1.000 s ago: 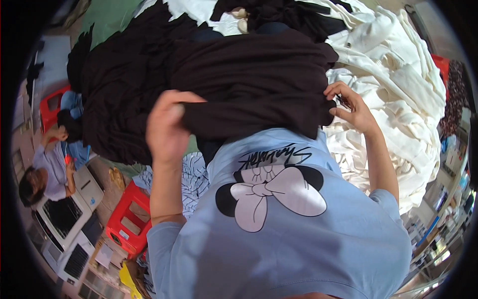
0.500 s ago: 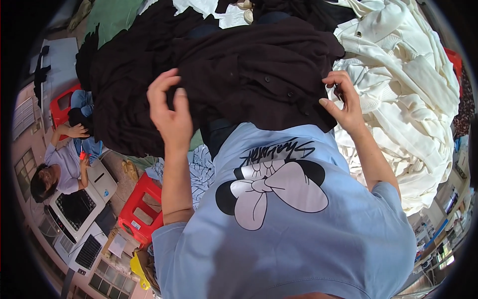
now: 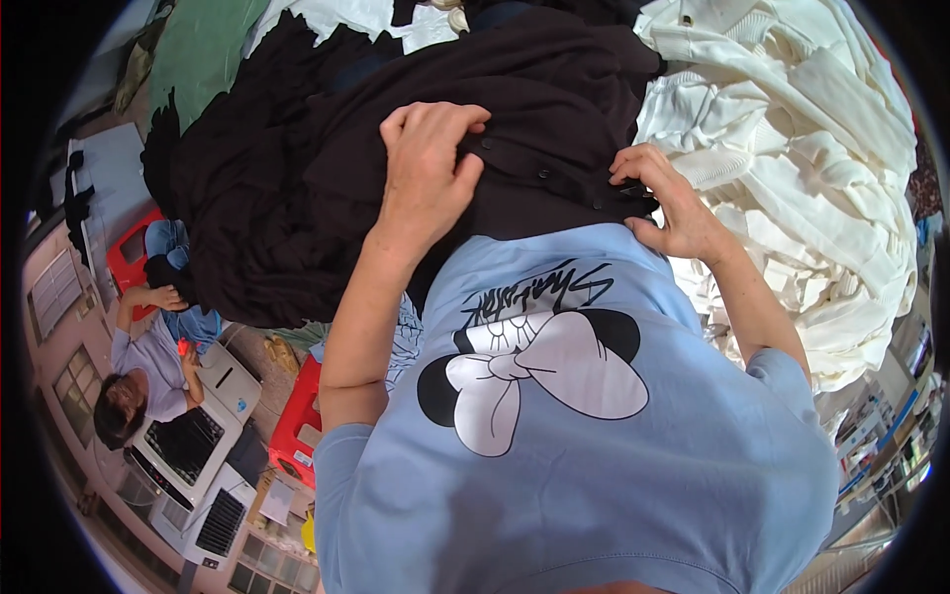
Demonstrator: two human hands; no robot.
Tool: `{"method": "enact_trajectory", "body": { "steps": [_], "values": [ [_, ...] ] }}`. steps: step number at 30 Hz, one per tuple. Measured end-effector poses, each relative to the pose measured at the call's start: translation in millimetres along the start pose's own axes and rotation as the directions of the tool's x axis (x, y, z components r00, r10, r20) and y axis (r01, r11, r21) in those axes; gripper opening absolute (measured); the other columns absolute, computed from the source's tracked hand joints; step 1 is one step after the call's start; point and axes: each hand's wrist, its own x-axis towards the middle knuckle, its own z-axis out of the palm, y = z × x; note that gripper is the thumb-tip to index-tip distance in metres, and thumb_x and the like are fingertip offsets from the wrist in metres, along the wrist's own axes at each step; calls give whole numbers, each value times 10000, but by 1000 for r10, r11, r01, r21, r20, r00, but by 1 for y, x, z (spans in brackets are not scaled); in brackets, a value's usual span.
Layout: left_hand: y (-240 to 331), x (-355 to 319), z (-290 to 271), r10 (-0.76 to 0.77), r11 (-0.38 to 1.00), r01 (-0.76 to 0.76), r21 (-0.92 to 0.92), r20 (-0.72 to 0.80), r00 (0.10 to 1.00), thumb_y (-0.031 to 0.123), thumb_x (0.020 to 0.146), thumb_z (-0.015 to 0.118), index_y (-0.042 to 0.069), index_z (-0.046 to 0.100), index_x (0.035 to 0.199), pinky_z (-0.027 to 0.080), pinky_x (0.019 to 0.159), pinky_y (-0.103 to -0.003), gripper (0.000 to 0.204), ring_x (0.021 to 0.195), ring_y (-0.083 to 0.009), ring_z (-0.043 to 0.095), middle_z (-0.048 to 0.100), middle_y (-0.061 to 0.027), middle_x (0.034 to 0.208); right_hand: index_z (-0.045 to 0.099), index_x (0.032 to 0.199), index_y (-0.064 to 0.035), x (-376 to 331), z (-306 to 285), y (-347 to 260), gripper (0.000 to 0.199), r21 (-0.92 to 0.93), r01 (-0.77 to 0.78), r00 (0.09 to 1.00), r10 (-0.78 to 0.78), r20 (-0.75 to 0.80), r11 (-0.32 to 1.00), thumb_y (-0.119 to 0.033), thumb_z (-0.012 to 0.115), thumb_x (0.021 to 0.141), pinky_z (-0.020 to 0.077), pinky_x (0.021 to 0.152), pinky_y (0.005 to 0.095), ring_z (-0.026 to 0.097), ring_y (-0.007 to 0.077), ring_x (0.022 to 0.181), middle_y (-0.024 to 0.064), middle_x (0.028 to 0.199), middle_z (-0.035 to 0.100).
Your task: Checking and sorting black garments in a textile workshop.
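Observation:
A dark button-front garment (image 3: 554, 109) lies spread in front of me, its buttons running along the near edge. My left hand (image 3: 427, 178) rests on its cloth with curled fingers and the thumb held apart; I see nothing in it. At the garment's right near corner, my right hand (image 3: 675, 208) is bent around a small dark tool (image 3: 635, 192) with a metallic glint. Its exact kind is mostly hidden by the fingers, and its tip lies close against the cloth.
More dark clothing (image 3: 237, 188) is heaped to the left. A large pile of white knitwear (image 3: 782, 188) rises on the right. Red plastic stools (image 3: 297, 421) stand at the lower left. Another person (image 3: 148, 381) sits at the far left beside a white top-loading washing machine (image 3: 183, 450).
My left hand has moved right and a little up, from the garment's left side onto its cloth nearer the buttons. The garment and my right hand sit slightly further left in the view.

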Motion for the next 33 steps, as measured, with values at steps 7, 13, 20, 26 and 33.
{"method": "enact_trajectory", "body": {
  "steps": [7, 13, 20, 26, 33],
  "values": [
    [-5, 4, -5, -24, 1000, 24, -9, 25, 999, 19, 687, 586, 66, 587, 965, 295, 979, -355, 281, 976, -229, 554, 615, -40, 922, 517, 1040, -41, -13, 13, 7, 457, 41, 24, 995, -20, -102, 999, 10, 552, 587, 447, 889, 383, 500, 310, 1092, 120, 1136, 499],
    [-5, 10, -10, -67, 996, 71, -47, 71, 995, 27, 706, 593, 49, 617, 941, 276, 999, -353, 237, 986, -224, 555, 625, -50, 942, 569, 942, -45, -10, 18, 21, 235, 49, -10, 987, 18, -162, 999, 28, 638, 730, 473, 789, 317, 554, 247, 966, 63, 1010, 556],
    [-17, 24, -19, -440, 637, 573, -515, 367, 819, 180, 902, 630, 8, 655, 844, 376, 696, -171, 184, 734, -23, 499, 587, 67, 774, 561, 976, -77, 11, -11, 57, 93, 887, -140, 852, 511, -118, 439, -125, 596, 906, 365, 580, 159, 483, 27, 646, -23, 777, 559],
    [-28, 36, -16, -601, 412, 596, -689, 286, 746, 193, 894, 643, 39, 651, 736, 347, 624, -189, 220, 654, -15, 449, 557, 82, 705, 547, 1126, -56, 25, 0, 16, 424, 340, 35, 923, 101, -371, 940, -194, 728, 767, 412, 783, 247, 500, 126, 942, 38, 1058, 529],
    [-31, 36, -12, -602, 409, 550, -729, 237, 762, 198, 886, 647, 26, 639, 707, 318, 583, -195, 249, 625, -15, 406, 520, 88, 668, 567, 1036, -11, 36, 18, 10, 337, -149, 119, 973, -145, -180, 982, 33, 654, 714, 477, 785, 311, 579, 235, 898, 87, 961, 573]
  ]
}}
